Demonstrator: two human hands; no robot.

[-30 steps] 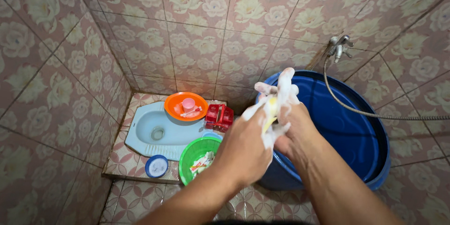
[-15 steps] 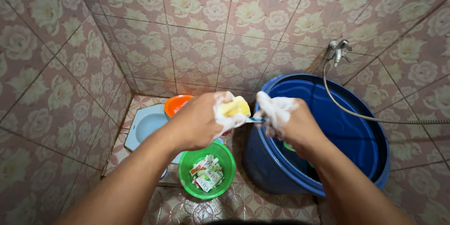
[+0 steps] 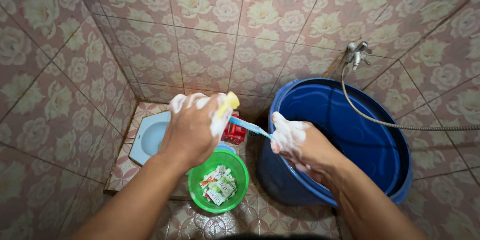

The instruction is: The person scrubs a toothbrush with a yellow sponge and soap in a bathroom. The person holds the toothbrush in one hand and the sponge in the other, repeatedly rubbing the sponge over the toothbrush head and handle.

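My left hand (image 3: 192, 130) is covered in white foam and closed around a yellow sponge (image 3: 229, 104) held above the floor. My right hand (image 3: 295, 142), also soapy, grips the handle of a light blue brush-like tool (image 3: 248, 126) that reaches left up to the sponge. Both hands hover between the green bowl (image 3: 235, 197) below and the big blue barrel (image 3: 350, 140) to the right.
The green bowl holds several small sachets (image 3: 218, 186). A light blue squat toilet (image 3: 147, 137) sits on a raised tiled step at left, with a red object (image 3: 235, 134) behind the hands. A tap (image 3: 357, 52) with a grey hose (image 3: 395, 124) hangs over the barrel. Floral tiled walls close in.
Both hands have moved left and down from over the barrel rim, and drawn apart; the sponge stays in the left hand, the blue tool in the right.
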